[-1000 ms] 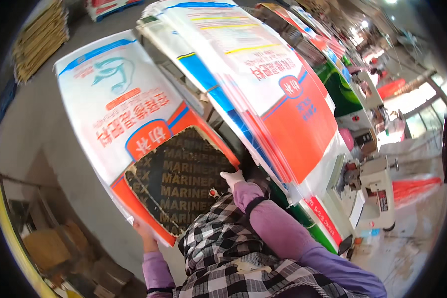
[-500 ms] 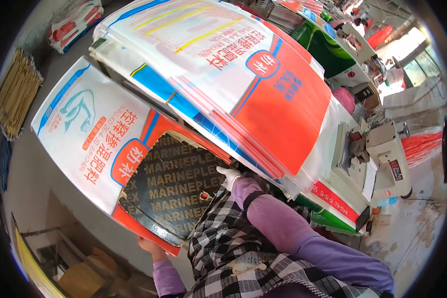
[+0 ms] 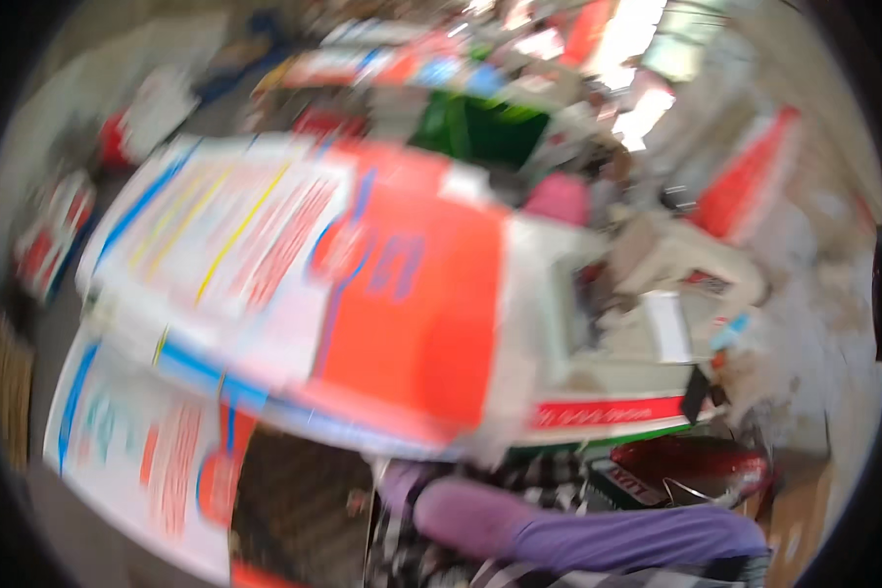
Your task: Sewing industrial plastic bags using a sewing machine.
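My right arm in a purple sleeve reaches in from the lower right. Its hand point(image 3: 378, 474) is at the right edge of a dark board point(image 3: 299, 500), blurred and mostly hidden, so the fingers cannot be read. The board lies against a white and red printed bag point(image 3: 132, 441) at the lower left; how the two are joined is unclear. Just beyond the board rises a thick stack of white, red and blue printed bags point(image 3: 416, 314). My left hand is not in view.
A beige sewing machine point(image 3: 691, 260) stands right of the stack. Behind are a pink bundle point(image 3: 559, 199), a dark green bag point(image 3: 480, 129) and a red mesh bundle point(image 3: 750, 181). A glossy dark-red object point(image 3: 701, 461) sits at the lower right. Folded bags point(image 3: 54, 235) lie far left.
The view has swung up and to the right, smearing the picture. The board and the lower bag now sit lower in it. My left hand, earlier at the board's near edge, has left the view.
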